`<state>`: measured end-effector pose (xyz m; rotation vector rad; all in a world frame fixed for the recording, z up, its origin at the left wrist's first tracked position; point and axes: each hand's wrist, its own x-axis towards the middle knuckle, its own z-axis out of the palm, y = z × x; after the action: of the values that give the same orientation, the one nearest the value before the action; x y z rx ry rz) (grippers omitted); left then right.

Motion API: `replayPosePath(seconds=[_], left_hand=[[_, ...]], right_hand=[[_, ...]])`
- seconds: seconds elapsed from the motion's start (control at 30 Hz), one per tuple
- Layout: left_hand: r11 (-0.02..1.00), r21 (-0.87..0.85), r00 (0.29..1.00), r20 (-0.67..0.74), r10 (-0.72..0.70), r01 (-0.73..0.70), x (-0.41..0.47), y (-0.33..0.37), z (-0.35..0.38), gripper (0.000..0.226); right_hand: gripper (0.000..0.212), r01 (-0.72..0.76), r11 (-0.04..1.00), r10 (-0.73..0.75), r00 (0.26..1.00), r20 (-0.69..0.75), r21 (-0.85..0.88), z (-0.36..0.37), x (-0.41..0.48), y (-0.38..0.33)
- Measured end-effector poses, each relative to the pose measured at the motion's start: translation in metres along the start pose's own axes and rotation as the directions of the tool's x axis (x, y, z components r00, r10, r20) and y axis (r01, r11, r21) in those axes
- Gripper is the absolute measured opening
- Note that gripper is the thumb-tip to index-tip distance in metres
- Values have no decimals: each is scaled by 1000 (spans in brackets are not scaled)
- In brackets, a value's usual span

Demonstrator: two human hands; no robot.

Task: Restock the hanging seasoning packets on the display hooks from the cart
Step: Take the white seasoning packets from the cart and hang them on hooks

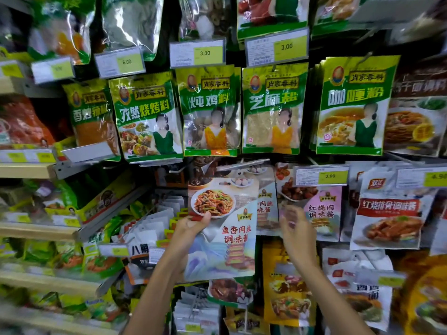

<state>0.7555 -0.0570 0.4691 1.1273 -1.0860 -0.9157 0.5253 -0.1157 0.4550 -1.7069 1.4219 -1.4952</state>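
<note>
Left hand [193, 227] pinches the seasoning packet [229, 240] at its left edge, thumb curled over the front; right hand [294, 228] hovers just right of the packet, fingers loosely spread, blurred. Beyond, the display hook [242, 164] juts just above the packet. The pouch looks light, floppy and glossy, so it is probably best gripped near its top edge

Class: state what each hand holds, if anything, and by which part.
The left hand pinches the sauce packet at its left edge, thumb in front; the right hand holds nothing.
</note>
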Motion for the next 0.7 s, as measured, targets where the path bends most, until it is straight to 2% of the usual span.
replayPosePath(seconds=[0.1,0.2,0.3,0.47,0.57,0.7], left_hand=[[999,-30,999,40,-26,27,14,0,15,43],[996,-75,996,76,-48,54,26,-1,26,44],[994,-85,994,84,-63,71,34,-6,31,47],[978,-143,986,93,-138,151,40,-9,40,50],[981,-113,986,66,-150,157,44,-11,43,54],[983,-108,988,1,-152,151,53,-15,47,48]], right_hand=[[19,239,969,-246,956,-158,-61,-28,-10,-15],[21,438,859,-505,812,-292,-266,-53,3,-31],[27,507,728,-660,702,-268,-462,-68,22,-37],[37,511,605,-725,672,-155,-611,-70,42,-29],[42,503,567,-735,667,-124,-653,-69,48,-27],[43,483,522,-748,655,-105,-703,-68,52,-26]])
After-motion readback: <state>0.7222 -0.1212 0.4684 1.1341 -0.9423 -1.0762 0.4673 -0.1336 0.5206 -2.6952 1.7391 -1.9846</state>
